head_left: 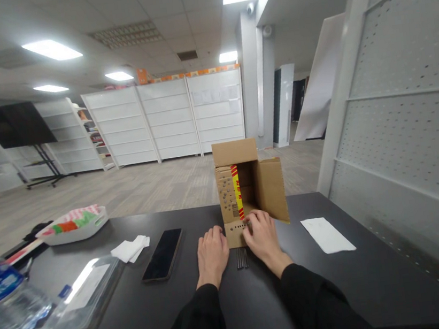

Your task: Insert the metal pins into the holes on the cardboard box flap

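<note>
A cardboard box (226,185) stands on the black table with its open side facing me and its flaps spread. Small holes or dark studs dot the left flap, and a row of small dark dots crosses the bottom flap (235,238). My right hand (262,235) is over the right part of that bottom flap, fingers bent and drawn together; whatever they pinch is too small to make out. Flat on the table, just left of the flap, lies my left hand (212,251), holding nothing. Several thin dark metal rods (241,258) lie side by side between my hands.
To the left are a phone (162,254), folded white paper (131,249), a clear plastic case (85,298), a water bottle (6,295) and a white basket (77,233) with coloured packaging. A white sheet (328,235) lies right, near a perforated panel (410,107).
</note>
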Demonstrator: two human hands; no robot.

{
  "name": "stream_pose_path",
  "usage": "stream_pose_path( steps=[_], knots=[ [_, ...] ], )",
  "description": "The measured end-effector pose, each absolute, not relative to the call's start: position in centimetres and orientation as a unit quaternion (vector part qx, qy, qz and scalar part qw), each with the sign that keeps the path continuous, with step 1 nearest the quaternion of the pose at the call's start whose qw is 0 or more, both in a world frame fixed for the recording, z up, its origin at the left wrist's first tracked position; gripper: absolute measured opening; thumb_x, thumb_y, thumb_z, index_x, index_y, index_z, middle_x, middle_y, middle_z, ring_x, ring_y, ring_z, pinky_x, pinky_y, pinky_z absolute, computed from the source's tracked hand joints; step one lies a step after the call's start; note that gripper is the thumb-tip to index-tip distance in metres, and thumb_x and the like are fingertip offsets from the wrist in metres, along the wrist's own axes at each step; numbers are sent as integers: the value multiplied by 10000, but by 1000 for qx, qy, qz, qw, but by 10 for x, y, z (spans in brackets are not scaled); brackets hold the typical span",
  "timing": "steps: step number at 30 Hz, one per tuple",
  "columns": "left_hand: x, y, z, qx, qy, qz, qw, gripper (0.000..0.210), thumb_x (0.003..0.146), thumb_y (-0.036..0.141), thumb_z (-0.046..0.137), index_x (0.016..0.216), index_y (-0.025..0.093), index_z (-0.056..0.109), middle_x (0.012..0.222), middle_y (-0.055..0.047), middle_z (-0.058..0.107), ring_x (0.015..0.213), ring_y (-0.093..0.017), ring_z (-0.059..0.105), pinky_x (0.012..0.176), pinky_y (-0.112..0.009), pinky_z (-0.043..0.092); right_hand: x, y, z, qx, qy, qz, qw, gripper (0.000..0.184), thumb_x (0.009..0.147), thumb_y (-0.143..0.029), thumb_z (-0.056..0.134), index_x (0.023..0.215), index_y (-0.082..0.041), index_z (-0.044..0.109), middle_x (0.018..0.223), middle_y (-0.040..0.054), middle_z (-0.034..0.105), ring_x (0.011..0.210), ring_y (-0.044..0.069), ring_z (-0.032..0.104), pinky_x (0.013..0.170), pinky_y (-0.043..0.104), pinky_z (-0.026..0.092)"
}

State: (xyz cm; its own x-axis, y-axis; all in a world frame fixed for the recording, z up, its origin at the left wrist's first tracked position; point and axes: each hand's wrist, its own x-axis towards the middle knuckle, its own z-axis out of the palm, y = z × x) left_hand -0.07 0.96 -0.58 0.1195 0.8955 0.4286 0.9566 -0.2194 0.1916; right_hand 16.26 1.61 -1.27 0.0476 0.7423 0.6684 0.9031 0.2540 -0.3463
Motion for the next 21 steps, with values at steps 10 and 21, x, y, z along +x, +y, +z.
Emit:
stream_pose_path(
  steps=[10, 21],
  knots=[
    [0, 8, -7, -745, -619, -237, 68, 207, 946, 170, 380, 1007, 186, 577, 960, -72, 684, 944, -222, 639, 818, -348, 403, 158, 16, -17, -622, -676, -107, 382, 114, 800, -152, 519, 889, -198, 574, 1029, 103, 605, 1003, 280, 486, 874, 398, 344],
    [0, 10, -9, -744, -617, -246, 69, 191, 942, 171, 394, 997, 195, 575, 940, -63, 684, 929, -216, 639, 803, -339, 398, 156, 19, -18, -630, -666, -105, 386, 81, 786, -154, 510, 849, -202, 525, 985, 92, 604, 984, 277, 480, 872, 405, 318]
  ],
)
